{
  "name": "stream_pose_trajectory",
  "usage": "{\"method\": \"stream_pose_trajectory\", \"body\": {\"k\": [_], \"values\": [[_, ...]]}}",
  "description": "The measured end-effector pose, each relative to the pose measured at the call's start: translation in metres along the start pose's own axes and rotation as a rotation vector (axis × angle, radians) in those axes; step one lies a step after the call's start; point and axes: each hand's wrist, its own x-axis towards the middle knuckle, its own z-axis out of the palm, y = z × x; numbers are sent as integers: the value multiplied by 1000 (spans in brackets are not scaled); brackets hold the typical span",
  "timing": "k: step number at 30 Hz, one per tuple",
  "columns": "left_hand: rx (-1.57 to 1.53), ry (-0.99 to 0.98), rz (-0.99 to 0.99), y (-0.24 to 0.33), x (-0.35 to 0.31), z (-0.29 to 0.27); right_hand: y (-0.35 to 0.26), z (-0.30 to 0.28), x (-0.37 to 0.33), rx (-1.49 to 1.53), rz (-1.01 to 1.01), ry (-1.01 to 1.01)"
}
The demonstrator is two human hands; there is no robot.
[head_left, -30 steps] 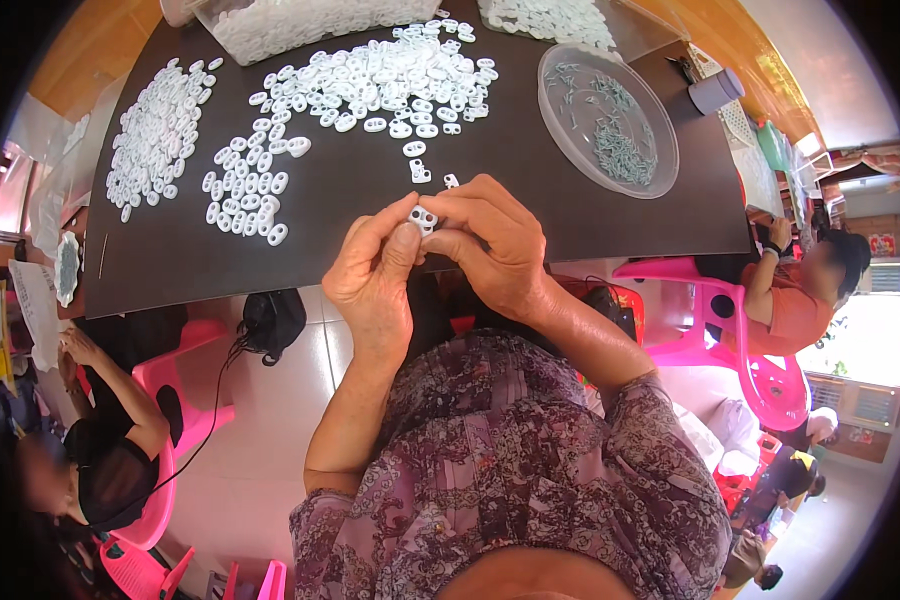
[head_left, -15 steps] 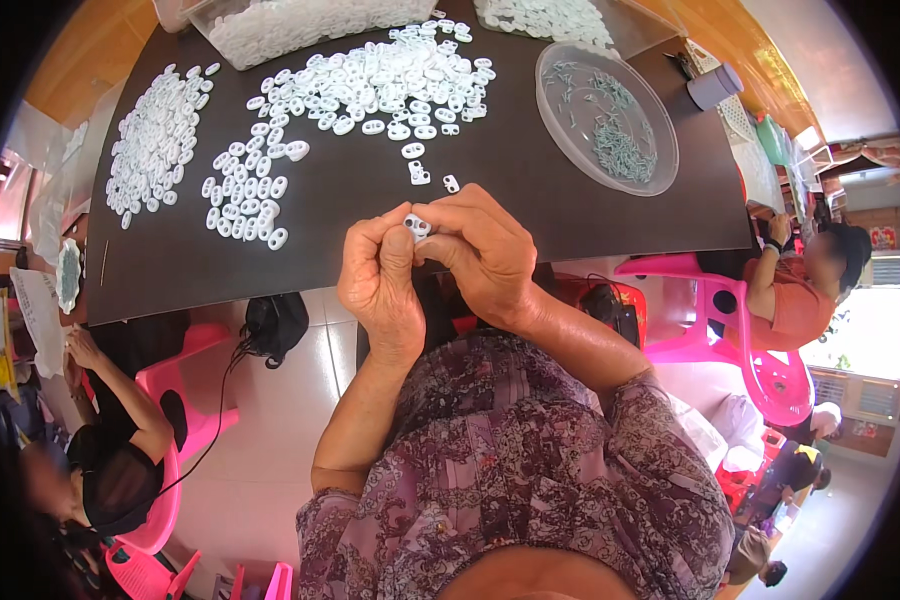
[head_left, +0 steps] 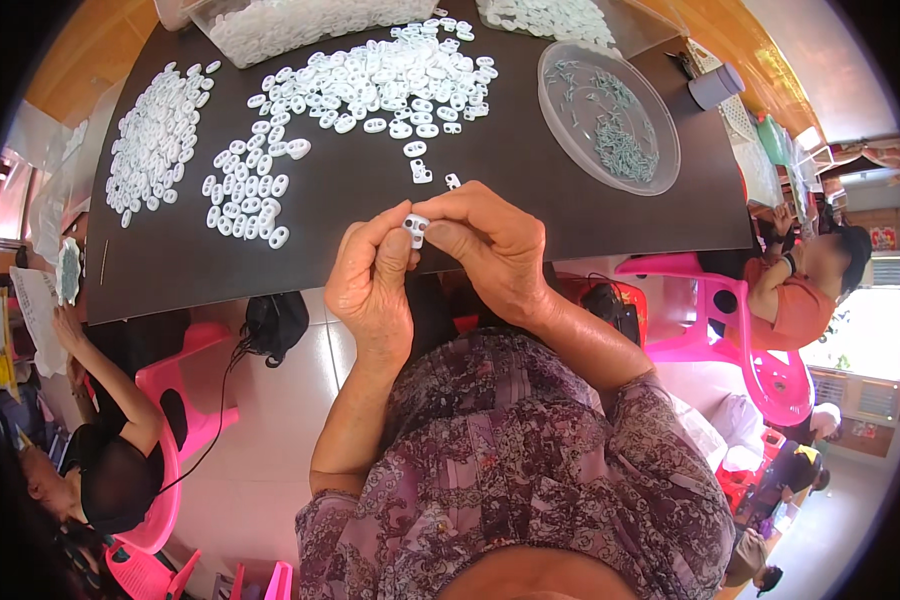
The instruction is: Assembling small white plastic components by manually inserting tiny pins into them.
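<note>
Between both sets of fingertips sits a small white plastic piece with two holes (head_left: 416,231), above the table's near edge. My left hand (head_left: 373,285) pinches its left side with thumb and forefinger. On the other side my right hand (head_left: 490,245) grips it the same way, thumb below and forefinger over the top. Just beyond the hands lie a loose white oval piece (head_left: 414,149) and a white square-edged piece (head_left: 421,173). Another small white piece (head_left: 452,181) shows partly behind my right knuckles.
On the dark table (head_left: 300,190) are a large heap of white pieces (head_left: 370,85), a left heap (head_left: 160,135) and a smaller cluster (head_left: 245,195). A round clear tray (head_left: 670,165) holds small green-grey parts. Bins (head_left: 310,22) stand behind; co-workers sit at both sides.
My hands have spread slightly apart at the wrists, and more of the white piece shows between the fingertips. The co-worker on the left has moved an arm and head.
</note>
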Motion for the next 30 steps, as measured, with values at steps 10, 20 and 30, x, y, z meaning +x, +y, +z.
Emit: {"method": "stream_pose_trajectory", "body": {"k": [10,20,30], "values": [[47,6,12,1,0,1,0,1,1,101,105,2],[-28,37,-21,-5,-4,1,7,1,1,49,30,-59],[-143,104,-49,-3,-8,4,3,5,0,-52,-108,-42]]}}
